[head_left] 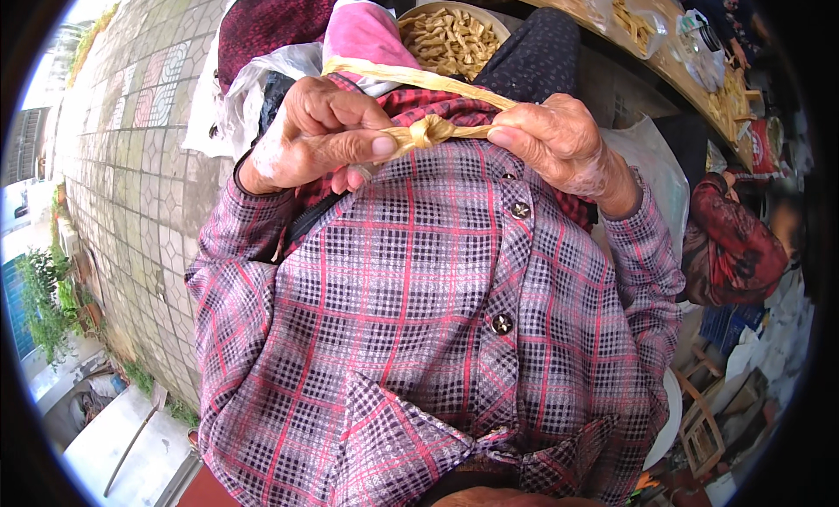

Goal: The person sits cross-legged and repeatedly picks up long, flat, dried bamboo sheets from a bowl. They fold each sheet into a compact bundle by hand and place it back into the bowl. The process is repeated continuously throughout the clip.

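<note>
A long, flat, yellow-tan strip (pixel 419 77) with a plump knot (pixel 431 131) in it is held in front of my chest. My left hand (pixel 325 131) pinches the strip just left of the knot between thumb and fingers. On the other side, my right hand (pixel 559 144) grips the strip's other part, thumb pressed against the fingers. Between the two hands the upper length arcs above the knot, apart from it. Beyond them, a round bowl (pixel 500 26) at my knees is heaped with similar short, knotted yellow pieces (pixel 450 42).
A long wooden table (pixel 673 83) runs along the far right, bearing more strips and clear plastic bags (pixel 699 48). Another person in a red patterned top (pixel 743 245) sits to the right. White plastic (pixel 223 114) lies by my left arm, beside grey paving (pixel 157 192).
</note>
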A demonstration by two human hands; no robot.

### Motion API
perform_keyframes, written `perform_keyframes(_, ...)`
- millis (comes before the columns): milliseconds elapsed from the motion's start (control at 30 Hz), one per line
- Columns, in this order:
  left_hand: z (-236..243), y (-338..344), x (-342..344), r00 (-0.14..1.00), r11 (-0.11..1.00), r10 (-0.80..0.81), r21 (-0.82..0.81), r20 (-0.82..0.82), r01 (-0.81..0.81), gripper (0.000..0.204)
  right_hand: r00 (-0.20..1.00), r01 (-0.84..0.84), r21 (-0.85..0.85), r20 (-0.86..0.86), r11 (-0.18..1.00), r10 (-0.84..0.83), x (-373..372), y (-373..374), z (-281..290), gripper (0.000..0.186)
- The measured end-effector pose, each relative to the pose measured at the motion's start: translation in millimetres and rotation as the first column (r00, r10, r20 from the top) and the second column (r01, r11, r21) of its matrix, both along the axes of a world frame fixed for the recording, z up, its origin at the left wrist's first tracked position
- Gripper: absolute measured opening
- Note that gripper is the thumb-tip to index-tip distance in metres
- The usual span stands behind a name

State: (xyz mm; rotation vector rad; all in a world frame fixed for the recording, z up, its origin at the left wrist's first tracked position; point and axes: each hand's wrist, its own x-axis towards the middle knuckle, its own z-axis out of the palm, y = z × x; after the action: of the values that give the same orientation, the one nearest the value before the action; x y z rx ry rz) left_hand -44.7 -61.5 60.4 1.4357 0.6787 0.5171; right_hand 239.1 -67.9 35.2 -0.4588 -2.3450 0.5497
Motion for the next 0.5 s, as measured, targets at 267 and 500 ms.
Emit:
perform_keyframes(267, -10, 16, 9, 0.991, 0.986, -0.082, 0.138, -0.106, 0.096, 0.024, 0.999, 0.045, -0.262, 0.041, 0.964, -0.035, 6, 4, 6, 0.015)
perform_keyframes(500, -17, 18, 39, 0.989, 0.888, -0.027, 0.450, -0.147, 0.091, 0.032, 1.000, 0.020, -0.112, 0.015, 0.994, -0.019, 5, 10, -3, 0.015)
